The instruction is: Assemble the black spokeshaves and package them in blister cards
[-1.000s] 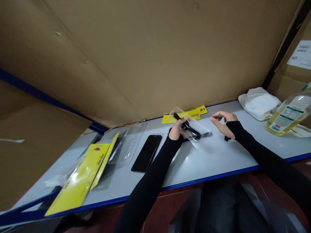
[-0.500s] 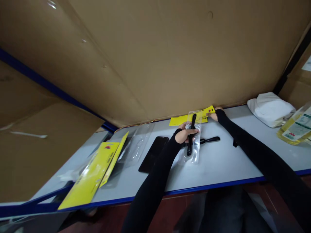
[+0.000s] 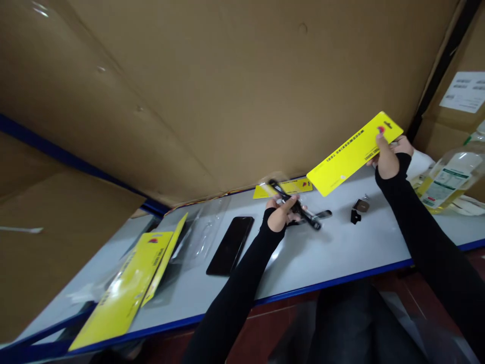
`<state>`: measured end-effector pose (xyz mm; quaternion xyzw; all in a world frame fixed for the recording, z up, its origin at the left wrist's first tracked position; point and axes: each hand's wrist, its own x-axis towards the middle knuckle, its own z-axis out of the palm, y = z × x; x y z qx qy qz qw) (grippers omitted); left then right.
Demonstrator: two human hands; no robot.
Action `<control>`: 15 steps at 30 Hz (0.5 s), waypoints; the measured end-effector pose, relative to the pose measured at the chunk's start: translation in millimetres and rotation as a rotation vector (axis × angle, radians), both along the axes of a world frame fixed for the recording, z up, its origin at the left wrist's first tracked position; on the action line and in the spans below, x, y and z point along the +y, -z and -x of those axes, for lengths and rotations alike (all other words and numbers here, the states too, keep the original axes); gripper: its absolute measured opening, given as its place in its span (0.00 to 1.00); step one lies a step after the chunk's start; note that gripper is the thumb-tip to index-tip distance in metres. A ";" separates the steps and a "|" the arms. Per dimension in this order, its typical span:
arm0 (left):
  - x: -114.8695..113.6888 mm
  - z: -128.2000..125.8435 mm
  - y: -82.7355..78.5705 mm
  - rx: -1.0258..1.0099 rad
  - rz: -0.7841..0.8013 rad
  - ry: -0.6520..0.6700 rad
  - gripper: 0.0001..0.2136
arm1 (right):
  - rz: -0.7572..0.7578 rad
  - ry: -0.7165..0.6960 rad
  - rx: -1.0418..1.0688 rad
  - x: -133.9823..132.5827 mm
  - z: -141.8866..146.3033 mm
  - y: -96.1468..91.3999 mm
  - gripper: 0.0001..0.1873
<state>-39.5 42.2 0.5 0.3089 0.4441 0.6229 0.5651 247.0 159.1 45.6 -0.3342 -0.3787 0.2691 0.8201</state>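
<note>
Cardboard wall (image 3: 242, 91) stands behind the desk (image 3: 341, 253), whose surface is pale with a blue front edge. Two large yellow cards (image 3: 121, 293) at the desk's left end, one lying flat, the other tilted up beside it. Bottle (image 3: 445, 182) of yellow liquid, labelled, at the right end.

Single card (image 3: 350, 156) raised above the desk, slanting, printed face to the viewer. Right hand (image 3: 390, 156) closed on its upper end, thumb across the face, fingers behind. Clear plastic shell (image 3: 200, 227) and dark phone (image 3: 230, 246) on the desk, left of the arms; phone lies flat.

Left hand (image 3: 279, 217) curled shut around a black tool (image 3: 278, 189), held above the desk with clear plastic (image 3: 279, 176) about it; outline blurred. Back card (image 3: 261, 192) lies behind that hand, near the wall. Black handle (image 3: 324, 214) shows just right of the held tool.

Smallest: brown block (image 3: 361, 205), with a black piece (image 3: 355, 217) just beside it.
</note>
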 end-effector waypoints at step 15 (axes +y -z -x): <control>10.6 16.2 3.2 -0.258 -0.123 -0.283 0.10 | 0.074 0.331 -0.175 29.7 -19.8 42.0 0.21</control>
